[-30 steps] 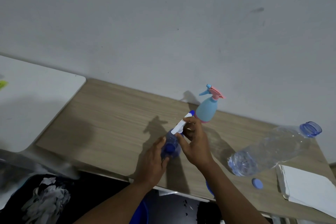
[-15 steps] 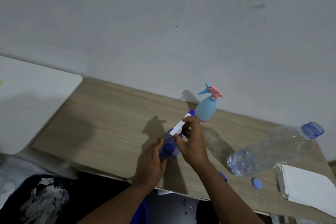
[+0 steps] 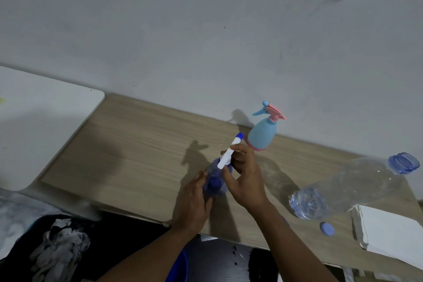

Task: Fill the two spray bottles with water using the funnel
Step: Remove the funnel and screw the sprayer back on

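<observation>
Holding spray bottle (image 3: 214, 186) (sprayer (image 3: 227, 157) pinched).

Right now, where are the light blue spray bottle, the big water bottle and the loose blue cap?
light blue spray bottle (image 3: 262, 136): head view, its round body.
big water bottle (image 3: 357, 186): head view, its clear side.
loose blue cap (image 3: 327, 228): head view, its top.

Forearms (image 3: 146, 256) converging, left hand (image 3: 193, 204) curled gripping, right hand (image 3: 246, 178) apparently pinching

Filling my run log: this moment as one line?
left hand holds blue spray bottle | right hand grips white spray head | second sprayer upright by wall
</observation>
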The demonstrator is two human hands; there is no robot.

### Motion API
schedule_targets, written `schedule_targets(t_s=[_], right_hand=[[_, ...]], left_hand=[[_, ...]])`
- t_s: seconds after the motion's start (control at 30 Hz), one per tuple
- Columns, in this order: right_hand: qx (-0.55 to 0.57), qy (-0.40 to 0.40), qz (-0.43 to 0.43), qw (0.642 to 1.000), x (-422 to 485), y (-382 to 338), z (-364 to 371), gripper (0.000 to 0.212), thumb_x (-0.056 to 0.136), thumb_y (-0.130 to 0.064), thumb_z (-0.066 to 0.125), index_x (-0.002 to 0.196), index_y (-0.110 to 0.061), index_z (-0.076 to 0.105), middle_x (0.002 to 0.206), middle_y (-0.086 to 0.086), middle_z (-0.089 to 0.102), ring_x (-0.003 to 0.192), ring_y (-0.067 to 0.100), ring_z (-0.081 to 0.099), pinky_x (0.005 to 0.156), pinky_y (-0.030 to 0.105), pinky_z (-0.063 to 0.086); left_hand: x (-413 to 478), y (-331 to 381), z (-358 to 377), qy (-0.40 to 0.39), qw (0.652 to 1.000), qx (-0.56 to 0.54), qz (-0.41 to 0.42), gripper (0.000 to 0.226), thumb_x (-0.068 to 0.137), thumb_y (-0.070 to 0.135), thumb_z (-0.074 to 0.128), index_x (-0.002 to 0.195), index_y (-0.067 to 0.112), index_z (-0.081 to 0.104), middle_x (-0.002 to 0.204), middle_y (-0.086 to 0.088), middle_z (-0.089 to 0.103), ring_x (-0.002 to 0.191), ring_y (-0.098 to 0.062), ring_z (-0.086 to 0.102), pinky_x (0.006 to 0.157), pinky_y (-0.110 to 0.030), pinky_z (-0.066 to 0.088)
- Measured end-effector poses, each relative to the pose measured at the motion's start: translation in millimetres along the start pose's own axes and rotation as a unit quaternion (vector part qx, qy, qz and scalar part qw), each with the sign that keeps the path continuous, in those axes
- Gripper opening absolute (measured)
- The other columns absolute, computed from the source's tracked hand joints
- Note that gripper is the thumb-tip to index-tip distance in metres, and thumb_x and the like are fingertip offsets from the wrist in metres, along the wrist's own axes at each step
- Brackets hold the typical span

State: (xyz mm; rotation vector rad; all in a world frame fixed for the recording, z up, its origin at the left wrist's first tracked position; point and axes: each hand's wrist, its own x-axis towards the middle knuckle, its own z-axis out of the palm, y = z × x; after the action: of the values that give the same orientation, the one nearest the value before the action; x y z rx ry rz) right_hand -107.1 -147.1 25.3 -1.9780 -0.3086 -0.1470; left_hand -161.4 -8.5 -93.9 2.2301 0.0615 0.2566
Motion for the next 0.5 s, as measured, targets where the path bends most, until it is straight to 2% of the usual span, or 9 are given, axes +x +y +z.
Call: schedule_targets(t_s=[0.1, 0.2, 0.33, 0.4, 0.5], right_hand=[[0.0, 0.015, 0.016, 1.0, -0.7, 1.4, 3.0, 0.061, 0.084, -0.001, 0.073, 0.114, -0.047, 0.047, 0.106, -0.017, 0.069, 0.101, 0.008, 0.071, 0.086, 0.019, 0.055], [-0.004, 0.019, 0.023, 1.0, 0.2, 1.2, 1.4, 0.068, 0.082, 0.001, 0.076, 0.108, -0.055, 0.045, 0.105, -0.015, 0.069, 0.101, 0.004, 0.07, 0.086, 0.017, 0.055], [-0.019, 0.015, 0.032, 0.999, 1.1, 0.4, 2.6, 0.062, 0.082, -0.001, 0.078, 0.109, -0.047, 0.046, 0.107, -0.017, 0.067, 0.102, 0.002, 0.069, 0.089, 0.023, 0.057], [-0.014, 0.01, 0.033, 0.999, 0.3, -0.4, 1.9, 0.06, 0.083, -0.003, 0.077, 0.111, -0.045, 0.046, 0.109, -0.015, 0.066, 0.104, 0.002, 0.068, 0.091, 0.027, 0.058], [0.005, 0.002, 0.026, 1.0, -1.1, 1.1, 3.0, 0.056, 0.085, -0.005, 0.076, 0.121, -0.035, 0.045, 0.116, -0.002, 0.066, 0.109, 0.009, 0.068, 0.094, 0.032, 0.058]], left_hand=[[-2.0, -1.1, 1.7, -0.006, 1.0, 0.008, -0.005, 0.08, 0.08, 0.026, 0.077, 0.145, 0.027, 0.032, 0.141, 0.001, 0.055, 0.125, -0.017, 0.053, 0.102, -0.028, 0.04], [-2.6, -1.9, 2.2, -0.016, 1.0, 0.015, 0.002, 0.079, 0.08, 0.023, 0.079, 0.147, 0.018, 0.037, 0.143, -0.003, 0.053, 0.128, -0.021, 0.053, 0.106, -0.034, 0.042], [-1.1, -2.1, 2.8, -0.022, 0.999, 0.024, -0.011, 0.074, 0.082, 0.027, 0.078, 0.145, 0.017, 0.04, 0.142, -0.001, 0.054, 0.128, -0.017, 0.052, 0.108, -0.029, 0.038], [-0.2, -1.6, 1.4, -0.029, 0.999, 0.023, -0.011, 0.074, 0.083, 0.03, 0.077, 0.145, 0.017, 0.04, 0.143, 0.0, 0.052, 0.13, -0.016, 0.05, 0.11, -0.036, 0.041], [0.8, -1.4, 2.1, -0.024, 0.999, 0.018, -0.012, 0.074, 0.08, 0.022, 0.08, 0.143, 0.012, 0.043, 0.142, -0.004, 0.053, 0.129, -0.022, 0.052, 0.106, -0.043, 0.046]])
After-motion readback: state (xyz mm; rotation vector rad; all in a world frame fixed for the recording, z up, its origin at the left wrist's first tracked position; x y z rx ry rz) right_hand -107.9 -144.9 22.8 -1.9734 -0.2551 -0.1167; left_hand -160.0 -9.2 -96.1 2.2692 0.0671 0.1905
